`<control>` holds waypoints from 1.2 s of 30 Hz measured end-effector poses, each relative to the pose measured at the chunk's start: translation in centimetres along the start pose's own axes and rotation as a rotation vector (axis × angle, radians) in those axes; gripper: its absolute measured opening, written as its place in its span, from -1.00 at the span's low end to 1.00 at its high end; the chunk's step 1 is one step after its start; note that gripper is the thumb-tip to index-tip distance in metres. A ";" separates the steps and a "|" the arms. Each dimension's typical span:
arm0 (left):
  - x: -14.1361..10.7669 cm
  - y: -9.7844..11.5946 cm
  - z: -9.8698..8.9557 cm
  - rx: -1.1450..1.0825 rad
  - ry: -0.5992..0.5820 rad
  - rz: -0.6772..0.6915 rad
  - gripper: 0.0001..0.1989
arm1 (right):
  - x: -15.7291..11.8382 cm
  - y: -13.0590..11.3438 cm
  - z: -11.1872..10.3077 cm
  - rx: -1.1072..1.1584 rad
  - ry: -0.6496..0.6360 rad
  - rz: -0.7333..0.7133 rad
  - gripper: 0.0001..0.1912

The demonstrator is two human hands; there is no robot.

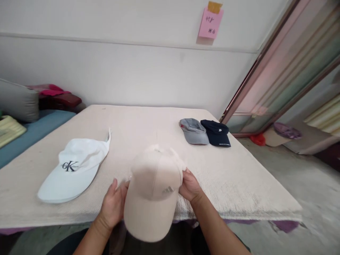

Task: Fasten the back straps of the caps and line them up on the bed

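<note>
A beige baseball cap (pixel 152 198) with a small grey logo is held up at the table's front edge, its brim toward me and slightly blurred. My right hand (pixel 190 185) grips its right side, the fingertips partly hidden by the cap. On the opposite side, my left hand (pixel 114 202) holds the cap's left edge; its thumb sticks up and the other fingers run behind the cap. To the left lies a white cap (pixel 77 166) with black "CK" letters. A grey cap (pixel 194 131) and a navy cap (pixel 216 132) lie side by side at the back right.
A cream cloth covers the table (pixel 148 120), which stands against a white wall. A pink note (pixel 211 23) is taped up there. On the left are a grey cushion (pixel 20 101) and folded red items (pixel 60 97). A sliding glass door (pixel 265 81) stands at right.
</note>
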State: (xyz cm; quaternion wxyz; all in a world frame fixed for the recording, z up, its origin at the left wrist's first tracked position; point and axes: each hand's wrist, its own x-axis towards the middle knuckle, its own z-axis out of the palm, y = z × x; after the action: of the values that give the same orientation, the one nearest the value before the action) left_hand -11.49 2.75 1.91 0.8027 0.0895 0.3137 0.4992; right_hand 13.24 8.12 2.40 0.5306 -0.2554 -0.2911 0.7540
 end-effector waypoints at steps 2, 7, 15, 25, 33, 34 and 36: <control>0.3 0.8 0.5 -0.062 0.129 -0.005 -0.56 | -0.7 0.6 0.2 -0.054 -0.075 0.127 -0.69; 0.0 1.4 0.8 -0.007 0.332 -0.023 -0.74 | -2.3 0.7 0.0 -0.210 -0.253 0.418 -0.79; -0.7 0.5 1.3 0.335 0.044 -0.014 -0.71 | -1.4 -0.5 0.6 -0.206 -0.238 0.320 -0.76; 0.0 0.6 1.3 0.524 0.038 -0.015 -0.63 | 0.0 -0.6 0.4 -0.251 -0.153 0.178 -0.88; 0.3 -0.1 1.6 0.628 -0.078 0.043 -0.71 | 0.3 -0.2 0.4 -0.266 -0.123 0.144 -0.72; 0.3 -0.2 1.6 0.639 -0.062 0.058 -0.71 | 0.3 -0.2 0.5 -0.295 -0.133 0.154 -0.70; 0.4 -0.4 1.3 0.648 -0.026 0.070 -0.74 | 0.2 -0.1 0.9 -0.353 -0.169 0.211 -0.68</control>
State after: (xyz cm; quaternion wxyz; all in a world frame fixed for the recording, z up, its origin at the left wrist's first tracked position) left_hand -10.27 3.15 2.60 0.7187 0.3574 0.4429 0.3995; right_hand 12.61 8.19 3.02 0.3693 -0.3096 -0.4336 0.7614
